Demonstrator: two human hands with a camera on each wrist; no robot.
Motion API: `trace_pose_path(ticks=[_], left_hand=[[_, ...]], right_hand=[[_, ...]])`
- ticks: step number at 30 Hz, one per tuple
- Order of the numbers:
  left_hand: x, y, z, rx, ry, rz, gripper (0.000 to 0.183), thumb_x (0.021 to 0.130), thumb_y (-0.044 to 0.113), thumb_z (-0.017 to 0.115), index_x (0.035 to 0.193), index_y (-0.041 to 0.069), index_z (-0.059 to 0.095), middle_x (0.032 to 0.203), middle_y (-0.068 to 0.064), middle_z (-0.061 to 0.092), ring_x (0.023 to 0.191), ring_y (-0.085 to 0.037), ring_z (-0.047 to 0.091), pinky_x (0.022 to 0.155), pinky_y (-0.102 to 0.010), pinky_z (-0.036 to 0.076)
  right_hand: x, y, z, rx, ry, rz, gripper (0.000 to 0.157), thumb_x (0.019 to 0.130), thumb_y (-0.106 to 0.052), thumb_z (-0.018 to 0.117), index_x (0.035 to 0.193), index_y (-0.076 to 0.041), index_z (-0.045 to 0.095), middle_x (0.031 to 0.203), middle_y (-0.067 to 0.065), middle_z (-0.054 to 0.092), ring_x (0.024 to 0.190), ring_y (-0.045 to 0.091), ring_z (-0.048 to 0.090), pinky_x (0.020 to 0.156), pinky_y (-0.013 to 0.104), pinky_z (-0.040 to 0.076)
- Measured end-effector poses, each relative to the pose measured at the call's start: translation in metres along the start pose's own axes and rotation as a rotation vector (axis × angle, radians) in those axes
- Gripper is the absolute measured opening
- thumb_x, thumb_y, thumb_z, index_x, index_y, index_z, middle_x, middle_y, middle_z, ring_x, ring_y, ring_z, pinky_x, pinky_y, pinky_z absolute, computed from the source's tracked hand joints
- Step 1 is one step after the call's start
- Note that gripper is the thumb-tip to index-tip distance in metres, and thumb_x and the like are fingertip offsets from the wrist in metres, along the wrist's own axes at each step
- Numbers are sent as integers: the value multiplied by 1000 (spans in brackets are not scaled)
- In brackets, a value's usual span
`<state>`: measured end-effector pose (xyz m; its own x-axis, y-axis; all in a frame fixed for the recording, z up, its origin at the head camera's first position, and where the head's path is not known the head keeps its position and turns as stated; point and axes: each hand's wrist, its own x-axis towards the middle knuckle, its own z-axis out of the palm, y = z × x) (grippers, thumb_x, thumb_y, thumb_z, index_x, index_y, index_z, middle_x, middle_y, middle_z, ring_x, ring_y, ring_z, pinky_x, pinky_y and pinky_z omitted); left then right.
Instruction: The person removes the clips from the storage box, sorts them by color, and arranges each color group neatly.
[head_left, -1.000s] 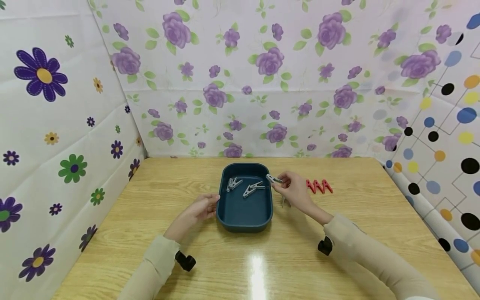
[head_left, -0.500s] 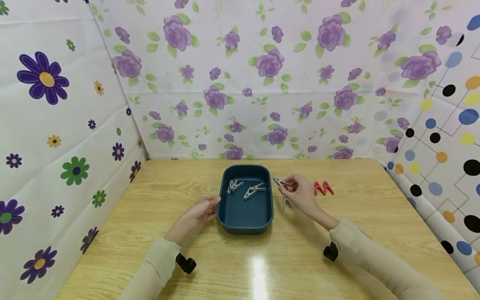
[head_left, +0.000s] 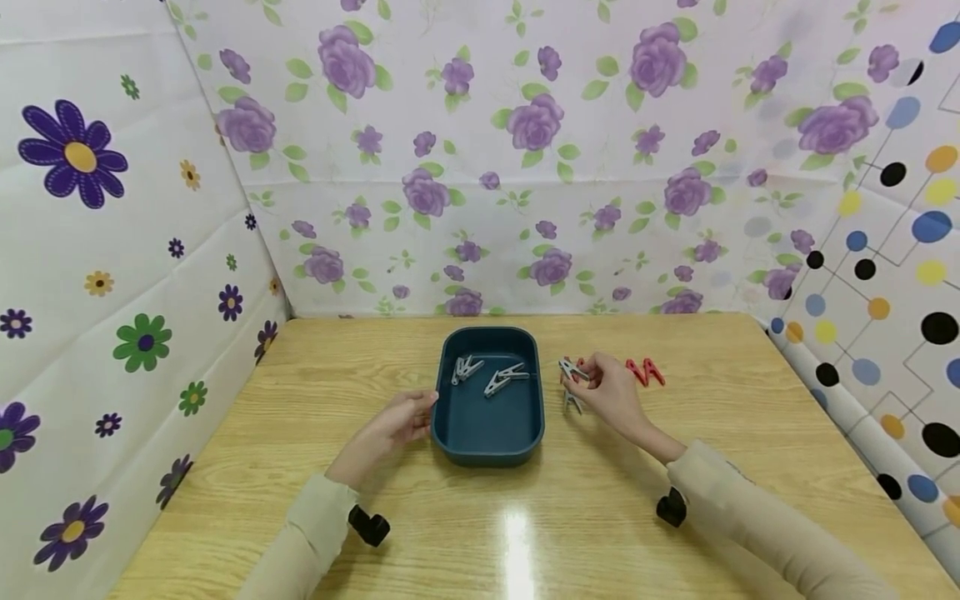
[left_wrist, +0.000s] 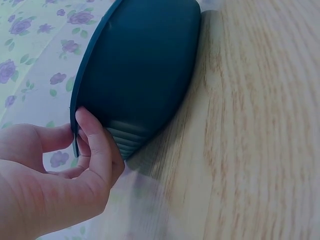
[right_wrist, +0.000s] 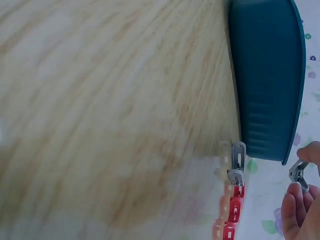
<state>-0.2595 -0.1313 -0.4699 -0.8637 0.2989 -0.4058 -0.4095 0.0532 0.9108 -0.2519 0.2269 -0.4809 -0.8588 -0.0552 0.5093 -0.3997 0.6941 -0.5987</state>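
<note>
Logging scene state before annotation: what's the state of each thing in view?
Teal bin: upright, open-topped, rim pinched by left hand
Gray clothespins in bin: lying loose
Held gray clothespin: pinched in right hand, off table
Free gray clothespin: on table, beside bin
Red clothespins: on table, in a row

Red clips (head_left: 637, 372) partly hidden behind right grip (head_left: 611, 393)

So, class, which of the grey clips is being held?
The grey clip pinched in the right hand, right of the blue tray. The other grey clips are not held: some lie inside the tray, another rests on the table.
</note>
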Motion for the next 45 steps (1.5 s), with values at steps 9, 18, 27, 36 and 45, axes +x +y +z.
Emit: trace_pose_path(ticks=[9, 18, 27, 36, 45], left_hand=[[-2, 1, 0, 1, -14, 5, 42, 103, 17, 45, 137, -8, 41, 81, 3, 63, 71, -8, 58, 63, -19, 49], [-2, 3, -2, 6, -3, 11, 41, 103, 19, 46, 135, -7, 43, 79, 4, 62, 69, -7, 57, 63, -19, 49], [-2, 4, -1, 2, -2, 7, 41, 103, 19, 47, 135, -7, 43, 79, 4, 61, 69, -7, 57, 62, -19, 49], [-2, 2, 0, -2, -3, 0, 44, 102, 20, 47, 137, -7, 41, 80, 4, 61, 70, -7, 57, 63, -19, 49], [-2, -1, -1, 10, -13, 3, 46, 103, 22, 47, 137, -7, 41, 80, 4, 61, 69, -7, 56, 64, -19, 49]], right_hand=[[-6, 2, -2, -12, 7, 11, 30, 76, -21, 83, 82, -4, 59, 77, 11, 62, 62, 10, 51, 57, 22, 44], [-8, 11, -7, -79, 13, 43, 31, 76, -26, 84, 80, -7, 60, 71, 5, 61, 61, 10, 50, 60, 24, 43], [-14, 16, -10, -96, -57, 113, 31, 79, -27, 81, 82, -6, 59, 69, 3, 56, 58, 13, 46, 57, 26, 39], [-19, 20, -8, -144, -108, 158, 32, 78, -26, 82, 80, -4, 60, 68, 5, 59, 56, 13, 45, 55, 26, 37], [-23, 20, -7, -193, -149, 193, 36, 77, -31, 82, 78, -3, 59, 65, 6, 57, 54, 14, 42, 52, 26, 34]])
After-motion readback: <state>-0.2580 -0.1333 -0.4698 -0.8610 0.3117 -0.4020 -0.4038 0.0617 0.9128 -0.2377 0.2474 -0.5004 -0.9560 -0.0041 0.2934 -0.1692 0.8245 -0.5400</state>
